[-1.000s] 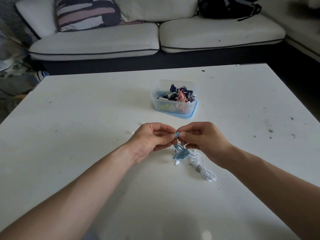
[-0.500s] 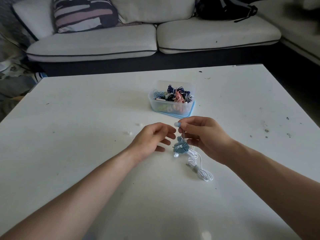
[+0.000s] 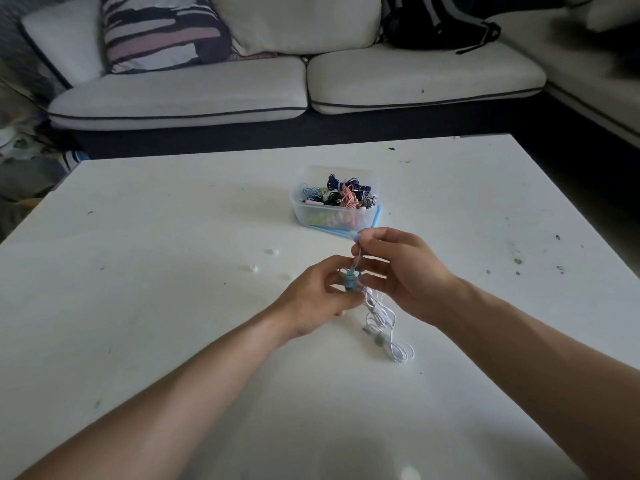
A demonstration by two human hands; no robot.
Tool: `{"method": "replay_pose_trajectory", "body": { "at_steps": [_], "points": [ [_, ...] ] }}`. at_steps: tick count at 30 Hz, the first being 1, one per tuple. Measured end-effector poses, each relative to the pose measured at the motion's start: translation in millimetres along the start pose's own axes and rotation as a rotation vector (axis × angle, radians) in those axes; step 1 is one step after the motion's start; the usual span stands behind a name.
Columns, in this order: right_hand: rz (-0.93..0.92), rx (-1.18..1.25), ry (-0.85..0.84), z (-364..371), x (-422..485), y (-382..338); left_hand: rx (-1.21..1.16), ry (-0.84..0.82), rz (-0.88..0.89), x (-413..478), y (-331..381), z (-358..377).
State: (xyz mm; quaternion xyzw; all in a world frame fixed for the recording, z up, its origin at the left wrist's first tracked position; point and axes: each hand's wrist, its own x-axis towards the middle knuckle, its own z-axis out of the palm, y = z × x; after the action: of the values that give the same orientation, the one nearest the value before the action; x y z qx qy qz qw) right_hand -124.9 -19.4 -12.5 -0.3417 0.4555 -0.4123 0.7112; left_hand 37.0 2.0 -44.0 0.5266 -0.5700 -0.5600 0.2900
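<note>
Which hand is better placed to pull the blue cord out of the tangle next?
Probably the right hand: it pinches the blue earbud, raised above the tangle, with the cord running down to it. The left hand grips the tangle and can steady it.

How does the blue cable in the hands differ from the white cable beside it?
The blue cable is wound into a tight small bundle; the white cable spreads in loose loops. The blue cable is held up, pinched by the left hand and the right hand; the white cable lies mostly on the table. Both are thin earphone cables.
</note>
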Motion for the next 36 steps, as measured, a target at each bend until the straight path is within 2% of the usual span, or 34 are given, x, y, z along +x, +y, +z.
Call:
{"method": "replay_pose_trajectory", "body": {
  "at_steps": [4,7,12,14,16,26,36],
  "points": [
    [-0.048,-0.171,0.121,-4,1,-6,-0.100,0.021,-0.075,0,5,-6],
    [0.009,-0.407,0.191,-9,7,-3,-0.171,0.053,-0.138,3,6,-9],
    [0.149,-0.730,0.003,-12,9,4,-0.334,0.096,-0.209,6,4,-12],
    [0.132,-0.867,-0.065,-12,7,7,-0.426,0.132,-0.233,7,5,-14],
    [0.074,-0.949,-0.055,-11,6,10,-0.469,0.145,-0.263,6,8,-15],
    [-0.077,-0.895,0.056,-16,7,6,-0.453,0.176,-0.391,4,9,-21],
    [-0.123,-0.859,-0.011,-17,7,5,-0.363,0.109,-0.398,1,17,-27]
  ]
}}
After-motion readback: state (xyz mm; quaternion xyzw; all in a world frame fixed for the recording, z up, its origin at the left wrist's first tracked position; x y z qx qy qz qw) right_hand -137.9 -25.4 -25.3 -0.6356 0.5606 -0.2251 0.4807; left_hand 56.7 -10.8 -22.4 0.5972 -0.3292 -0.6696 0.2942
